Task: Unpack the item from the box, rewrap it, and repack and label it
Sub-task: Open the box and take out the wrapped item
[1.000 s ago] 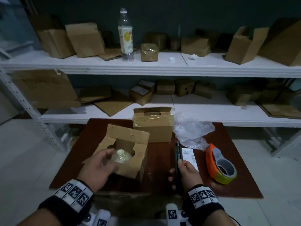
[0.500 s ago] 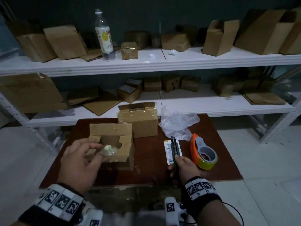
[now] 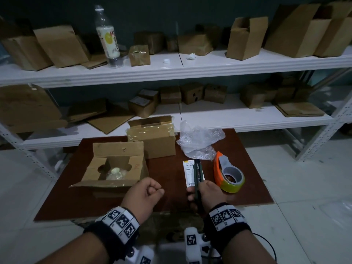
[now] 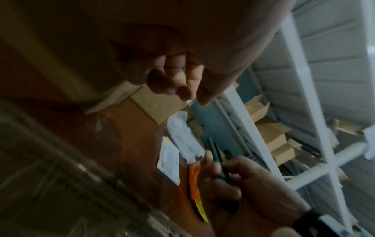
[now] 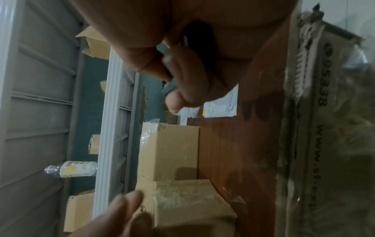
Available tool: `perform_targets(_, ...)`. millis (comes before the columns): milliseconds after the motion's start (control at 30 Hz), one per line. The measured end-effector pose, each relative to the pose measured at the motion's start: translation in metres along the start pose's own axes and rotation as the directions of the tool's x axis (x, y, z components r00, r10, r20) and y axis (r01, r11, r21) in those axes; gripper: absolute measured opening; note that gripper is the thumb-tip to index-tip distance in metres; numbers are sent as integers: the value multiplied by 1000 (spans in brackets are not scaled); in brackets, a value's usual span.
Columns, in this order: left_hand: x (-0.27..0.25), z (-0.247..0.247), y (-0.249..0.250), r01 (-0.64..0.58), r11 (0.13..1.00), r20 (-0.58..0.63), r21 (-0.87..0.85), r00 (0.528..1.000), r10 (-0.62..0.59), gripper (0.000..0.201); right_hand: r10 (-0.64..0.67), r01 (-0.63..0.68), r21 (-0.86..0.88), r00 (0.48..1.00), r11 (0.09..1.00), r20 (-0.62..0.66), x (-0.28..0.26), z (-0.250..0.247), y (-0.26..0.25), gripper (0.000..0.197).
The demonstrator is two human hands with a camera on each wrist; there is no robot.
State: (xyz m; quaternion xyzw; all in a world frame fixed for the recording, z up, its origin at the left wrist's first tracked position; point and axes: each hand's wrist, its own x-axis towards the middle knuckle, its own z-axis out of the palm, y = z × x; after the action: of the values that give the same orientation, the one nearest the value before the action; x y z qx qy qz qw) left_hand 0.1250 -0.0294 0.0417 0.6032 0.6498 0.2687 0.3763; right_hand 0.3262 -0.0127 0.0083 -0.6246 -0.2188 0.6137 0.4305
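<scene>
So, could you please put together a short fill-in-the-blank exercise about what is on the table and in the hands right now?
1. The right hand grips a dark ____.
2. The wrapped item sits inside the ____ box, which lies left of the closed box.
3. The tape dispenser has an ____ body.
4. The left hand holds ____.

Missing words: utility knife; open; orange; nothing
</scene>
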Motion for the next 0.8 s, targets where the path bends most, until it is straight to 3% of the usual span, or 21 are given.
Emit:
perform_targets(133, 8, 23, 2, 70, 997, 102, -23, 992, -67, 7, 163, -168, 214, 986, 962, 42, 15, 10, -4, 17)
perform_targets(267, 21, 43, 0, 194, 976, 205, -101, 964, -170, 10, 115, -128, 134, 988, 983, 102, 19, 14, 2, 8)
perform_targets(400, 35, 63, -9, 279, 936, 275, -213, 937, -217, 6, 109, -114, 81, 992, 990, 62, 25, 20, 12, 37)
perform_targets(533, 42, 72, -13, 330, 901, 232, -280, 934, -270, 14, 139, -134, -42, 983, 990, 119, 32, 20, 9, 78)
perform_targets(600, 49, 71, -23, 358, 897, 209, -257, 927, -310, 17, 132, -129, -42, 988, 991, 77, 25, 18, 1, 73)
perform_targets(700, 64, 69, -37, 434, 861, 169, -266, 900, -402, 13, 111, -111, 121, 994, 986, 6, 31, 14, -2, 65)
perform_targets(800, 79, 74, -45, 453, 849, 118, -272, 891, -437, 10, 157, -155, 199, 988, 968, 4, 37, 13, -3, 69)
